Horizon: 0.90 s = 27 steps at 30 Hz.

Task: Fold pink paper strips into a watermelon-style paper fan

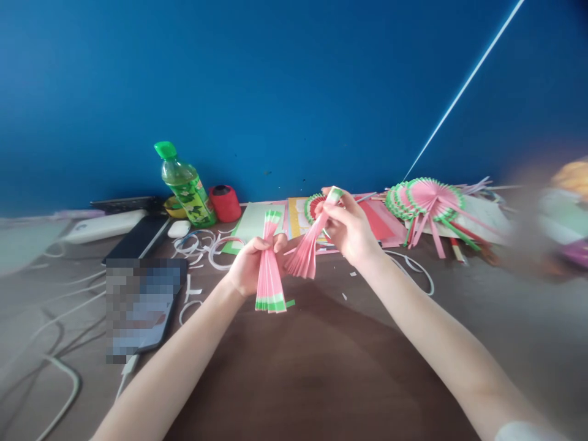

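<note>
My left hand (251, 264) is closed round the middle of a pleated paper strip (270, 278), pink with green and white ends, its folds fanning out at the bottom. To its right, my right hand (345, 228) pinches the top of a second pleated pink paper (309, 251) between thumb and fingers. Green and white show at its pinched end, and its lower folds spread toward my left hand. Both papers are held up above the brown table (303, 367). Whether the two papers touch or join behind my left fingers is hidden.
A green drink bottle (186, 190) and a red thread cone (225, 203) stand by the blue wall. Finished paper fans (435, 199) lie at the right, coloured sheets (261, 219) behind my hands. A phone (154, 306) and white cables (68, 373) are on the left.
</note>
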{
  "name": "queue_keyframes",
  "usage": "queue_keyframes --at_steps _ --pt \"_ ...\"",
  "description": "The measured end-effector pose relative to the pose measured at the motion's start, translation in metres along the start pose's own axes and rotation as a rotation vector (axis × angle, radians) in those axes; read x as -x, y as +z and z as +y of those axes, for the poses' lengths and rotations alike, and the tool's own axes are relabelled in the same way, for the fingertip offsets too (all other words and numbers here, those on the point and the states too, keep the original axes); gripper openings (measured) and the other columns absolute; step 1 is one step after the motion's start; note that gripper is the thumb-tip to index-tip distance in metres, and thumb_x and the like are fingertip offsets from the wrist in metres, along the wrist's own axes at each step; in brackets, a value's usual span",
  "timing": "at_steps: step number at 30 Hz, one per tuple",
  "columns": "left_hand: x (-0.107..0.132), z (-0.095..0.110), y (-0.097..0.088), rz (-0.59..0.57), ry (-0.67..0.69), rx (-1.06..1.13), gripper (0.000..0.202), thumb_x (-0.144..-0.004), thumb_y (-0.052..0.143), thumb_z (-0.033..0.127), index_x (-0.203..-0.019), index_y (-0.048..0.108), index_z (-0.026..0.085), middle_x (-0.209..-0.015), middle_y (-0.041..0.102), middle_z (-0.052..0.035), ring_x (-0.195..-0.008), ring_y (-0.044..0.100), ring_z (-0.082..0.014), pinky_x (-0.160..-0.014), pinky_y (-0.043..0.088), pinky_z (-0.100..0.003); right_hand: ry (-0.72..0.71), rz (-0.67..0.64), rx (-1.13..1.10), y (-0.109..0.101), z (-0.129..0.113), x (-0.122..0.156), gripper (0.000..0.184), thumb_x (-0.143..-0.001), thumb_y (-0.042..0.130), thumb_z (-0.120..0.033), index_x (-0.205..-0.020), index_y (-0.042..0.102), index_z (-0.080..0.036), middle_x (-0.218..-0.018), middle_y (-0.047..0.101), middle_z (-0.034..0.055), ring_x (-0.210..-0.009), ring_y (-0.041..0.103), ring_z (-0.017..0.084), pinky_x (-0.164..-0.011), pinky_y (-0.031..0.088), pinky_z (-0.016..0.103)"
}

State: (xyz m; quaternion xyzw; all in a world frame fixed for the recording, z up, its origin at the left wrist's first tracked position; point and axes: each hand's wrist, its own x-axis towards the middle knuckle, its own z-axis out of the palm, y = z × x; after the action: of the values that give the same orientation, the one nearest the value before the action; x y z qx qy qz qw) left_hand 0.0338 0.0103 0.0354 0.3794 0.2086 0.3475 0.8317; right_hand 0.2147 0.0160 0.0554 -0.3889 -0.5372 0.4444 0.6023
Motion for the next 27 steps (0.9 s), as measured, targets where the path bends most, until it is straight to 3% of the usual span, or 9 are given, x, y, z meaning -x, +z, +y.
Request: queue_keyframes --at_steps 4,6,8,11,14,17,20,23,27 --pt "0.0 0.005 -0.003 0.024 0.035 0.026 0.009 -0.059 0.046 0.027 -0.06 0.043 0.018 -0.093 0.061 -0.0097 -0.092 0.057 -0.0263 -0.075 0.046 -0.042 -0.076 0.123 0.119 -0.013 -0.006 -0.005 0.034 -0.077 0.044 -0.04 -0.109 0.049 -0.029 -0.09 0.059 0.0035 -0.087 0.057 0.018 -0.066 0.044 0.031" --pt "0.0 0.007 -0.002 0.038 0.041 0.05 0.008 -0.059 0.048 0.024 -0.063 0.047 0.018 -0.087 0.059 -0.0076 -0.084 0.059 -0.0218 -0.074 0.048 -0.038 -0.069 0.106 0.106 -0.017 -0.007 -0.007 0.034 -0.076 0.047 -0.038 -0.109 0.049 -0.029 -0.091 0.062 0.0027 -0.083 0.058 0.018 -0.064 0.044 0.032" --pt "0.0 0.009 -0.001 0.049 0.042 0.079 0.007 -0.06 0.05 0.019 -0.067 0.048 0.017 -0.069 0.052 -0.0016 -0.061 0.054 -0.012 -0.062 0.049 -0.029 -0.052 0.053 0.07 -0.017 -0.006 -0.006 0.033 -0.074 0.052 -0.032 -0.106 0.049 -0.028 -0.085 0.063 0.0013 -0.08 0.058 0.018 -0.064 0.045 0.032" --pt "-0.001 0.011 0.001 0.082 0.078 0.065 0.007 -0.067 0.052 0.013 -0.07 0.048 0.017 -0.053 0.033 0.0064 -0.038 0.028 -0.0024 -0.038 0.033 -0.016 0.001 -0.062 0.033 -0.01 -0.003 -0.001 0.03 -0.072 0.058 -0.025 -0.1 0.049 -0.026 -0.075 0.06 -0.0012 -0.078 0.06 0.017 -0.068 0.047 0.033" --pt "-0.001 0.012 0.004 0.119 0.114 -0.056 0.016 -0.08 0.055 0.03 -0.072 0.047 0.018 -0.051 0.028 0.0081 -0.035 0.019 -0.0014 -0.032 0.022 -0.013 0.057 -0.173 0.011 0.0 0.0 0.006 0.029 -0.075 0.057 -0.024 -0.102 0.047 -0.027 -0.078 0.059 -0.0022 -0.071 0.062 0.016 -0.069 0.05 0.036" --pt "-0.001 0.011 0.009 0.138 0.18 -0.216 0.028 -0.081 0.053 0.046 -0.077 0.049 0.019 -0.05 0.032 0.0088 -0.033 0.023 -0.0017 -0.032 0.028 -0.015 0.075 -0.238 0.002 0.006 0.002 0.01 0.03 -0.077 0.058 -0.026 -0.105 0.046 -0.028 -0.085 0.06 -0.0012 -0.068 0.062 0.015 -0.072 0.051 0.038" --pt "-0.001 0.007 0.014 0.201 0.274 -0.341 0.027 -0.081 0.055 0.045 -0.081 0.052 0.019 -0.05 0.035 0.0088 -0.034 0.033 -0.0034 -0.038 0.039 -0.019 0.077 -0.272 0.027 0.008 0.004 0.011 0.034 -0.077 0.061 -0.032 -0.107 0.045 -0.029 -0.089 0.06 0.0 -0.07 0.062 0.015 -0.075 0.051 0.039" --pt "-0.001 0.003 0.017 0.269 0.324 -0.395 0.029 -0.081 0.055 0.044 -0.07 0.049 0.018 -0.051 0.042 0.0067 -0.04 0.045 -0.0059 -0.045 0.044 -0.022 0.067 -0.271 0.034 0.009 0.006 0.011 0.036 -0.074 0.065 -0.038 -0.104 0.047 -0.028 -0.093 0.06 0.001 -0.071 0.061 0.015 -0.074 0.051 0.038" --pt "-0.002 0.0 0.022 0.369 0.358 -0.378 0.026 -0.079 0.058 0.041 -0.074 0.054 0.016 -0.064 0.057 0.0014 -0.052 0.056 -0.0088 -0.05 0.046 -0.021 0.037 -0.261 -0.025 0.013 0.008 0.013 0.027 -0.077 0.061 -0.042 -0.095 0.049 -0.026 -0.081 0.059 -0.0007 -0.066 0.058 0.014 -0.071 0.05 0.035"
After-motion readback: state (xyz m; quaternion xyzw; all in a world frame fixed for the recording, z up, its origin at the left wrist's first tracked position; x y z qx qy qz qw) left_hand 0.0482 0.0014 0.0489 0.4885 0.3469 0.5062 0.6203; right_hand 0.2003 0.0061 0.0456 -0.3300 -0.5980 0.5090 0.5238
